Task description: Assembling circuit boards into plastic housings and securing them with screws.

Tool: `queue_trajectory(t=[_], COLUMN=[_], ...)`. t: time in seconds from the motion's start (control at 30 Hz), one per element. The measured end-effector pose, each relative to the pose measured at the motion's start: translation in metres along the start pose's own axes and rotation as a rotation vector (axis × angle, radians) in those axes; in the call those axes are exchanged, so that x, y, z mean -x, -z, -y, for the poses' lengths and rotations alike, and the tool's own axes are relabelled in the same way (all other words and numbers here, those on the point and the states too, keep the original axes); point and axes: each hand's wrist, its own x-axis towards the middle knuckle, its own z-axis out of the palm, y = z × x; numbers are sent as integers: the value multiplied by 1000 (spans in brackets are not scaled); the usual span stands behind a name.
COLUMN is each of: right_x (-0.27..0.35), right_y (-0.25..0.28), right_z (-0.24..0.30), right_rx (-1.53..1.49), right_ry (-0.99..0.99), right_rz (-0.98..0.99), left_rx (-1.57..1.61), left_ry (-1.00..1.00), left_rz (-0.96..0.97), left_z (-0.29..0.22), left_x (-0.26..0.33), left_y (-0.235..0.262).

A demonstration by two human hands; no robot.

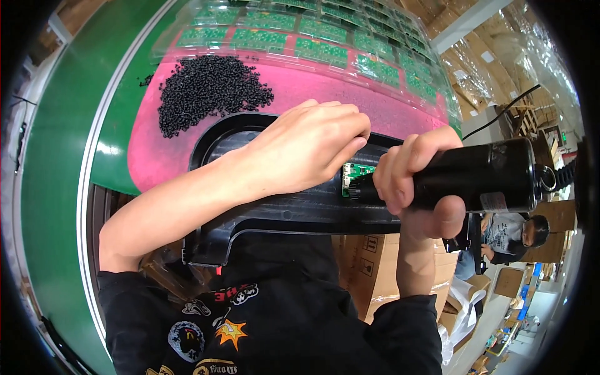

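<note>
My right hand is wrapped round a black electric screwdriver, which lies nearly level with its nose pointing left. That nose is over a small green circuit board set in a curved black plastic housing. My left hand rests above the housing, just left of the board, with its fingers curled in and the thumb against them. Whatever those fingers may hold is hidden. The screwdriver's tip and the spot it meets on the board cannot be made out.
A heap of small black screws lies on a pink mat. Clear plastic trays with several green boards stand behind. A cable hangs at the right. Cardboard boxes stand below, and another person sits at right.
</note>
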Motion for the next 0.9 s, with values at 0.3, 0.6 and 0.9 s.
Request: queue_trajectory(t=[0.3,0.6,0.9], right_x=[8,4,6], right_y=[-2,27,26], right_z=[10,33,37], right_rx=[49,-218,-216], right_ry=[6,391,436], right_rz=[-78,6,0], left_rx=[-30,65,163], left_ry=[-61,-219,-147], left_rz=[135,247,214], left_z=[2,2,-3], left_x=[1,0,0], left_y=[6,3,1])
